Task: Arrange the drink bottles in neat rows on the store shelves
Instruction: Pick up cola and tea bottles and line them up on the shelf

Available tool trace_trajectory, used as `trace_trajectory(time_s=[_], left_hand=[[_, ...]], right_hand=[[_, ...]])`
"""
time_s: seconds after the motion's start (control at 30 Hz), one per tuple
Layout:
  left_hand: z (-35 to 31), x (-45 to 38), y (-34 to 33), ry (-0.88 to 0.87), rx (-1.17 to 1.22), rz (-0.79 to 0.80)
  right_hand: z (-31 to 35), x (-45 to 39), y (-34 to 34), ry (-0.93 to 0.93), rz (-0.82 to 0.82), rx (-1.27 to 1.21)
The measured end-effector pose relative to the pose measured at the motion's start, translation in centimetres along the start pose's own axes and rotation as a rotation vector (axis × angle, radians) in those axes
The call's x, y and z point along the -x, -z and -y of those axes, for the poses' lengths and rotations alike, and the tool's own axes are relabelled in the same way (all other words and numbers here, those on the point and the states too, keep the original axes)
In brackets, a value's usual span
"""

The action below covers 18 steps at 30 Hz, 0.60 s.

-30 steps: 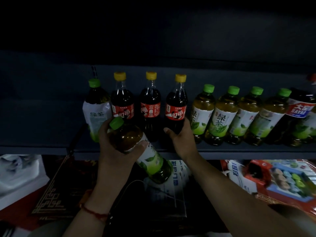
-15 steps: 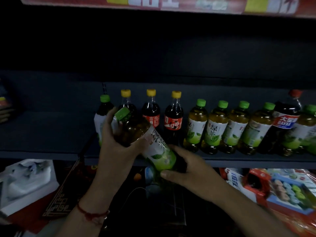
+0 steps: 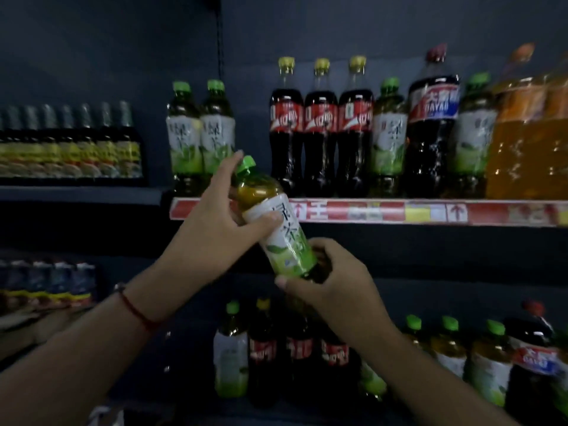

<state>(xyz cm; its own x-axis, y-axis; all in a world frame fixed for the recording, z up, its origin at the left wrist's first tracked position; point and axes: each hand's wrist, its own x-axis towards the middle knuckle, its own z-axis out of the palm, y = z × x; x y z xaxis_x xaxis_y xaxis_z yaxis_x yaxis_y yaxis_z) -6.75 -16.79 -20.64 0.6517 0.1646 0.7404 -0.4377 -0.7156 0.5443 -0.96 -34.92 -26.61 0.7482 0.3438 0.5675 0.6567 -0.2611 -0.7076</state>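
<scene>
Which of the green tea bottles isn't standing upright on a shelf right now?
The green tea bottle held between the left hand and right hand. It is tilted, cap toward the upper left, off both shelves; the others stand upright.

Dim store aisle, dark blue back wall (image 3: 92, 50) behind shelving.

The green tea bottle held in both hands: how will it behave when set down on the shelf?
The green tea bottle looks full, so probably heavy for its size. It is tall and narrow, so likely to tip if set down tilted, as it is now. Its round body would probably roll if laid flat.
</scene>
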Motion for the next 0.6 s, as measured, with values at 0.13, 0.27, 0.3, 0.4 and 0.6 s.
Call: trace_trajectory(time_s=[0.13,0.27,0.3,0.4,0.6], left_hand=[[-1.0,-5.1,2.3,-0.094,-0.181,0.033],[-1.5,-10.3,4.8,-0.165,-0.249,0.069],[-1.6,-11.3,5.4,-0.175,-0.277,0.093],[-1.6,-13.6,6.8,-0.227,-0.368,0.185],[-0.7,-17.3,8.7,-0.273,-0.434,0.196]], right_hand=[[3.2,-4.2,-1.0,0.070,-0.050,-0.017],[5.1,-8.8,-2.4,0.151,-0.080,0.024],[5.5,-10.0,-2.7,0.168,-0.079,0.050],[6.4,-12.6,-3.0,0.188,-0.026,0.132],[8.7,-15.3,-1.5,0.235,0.116,0.336]])
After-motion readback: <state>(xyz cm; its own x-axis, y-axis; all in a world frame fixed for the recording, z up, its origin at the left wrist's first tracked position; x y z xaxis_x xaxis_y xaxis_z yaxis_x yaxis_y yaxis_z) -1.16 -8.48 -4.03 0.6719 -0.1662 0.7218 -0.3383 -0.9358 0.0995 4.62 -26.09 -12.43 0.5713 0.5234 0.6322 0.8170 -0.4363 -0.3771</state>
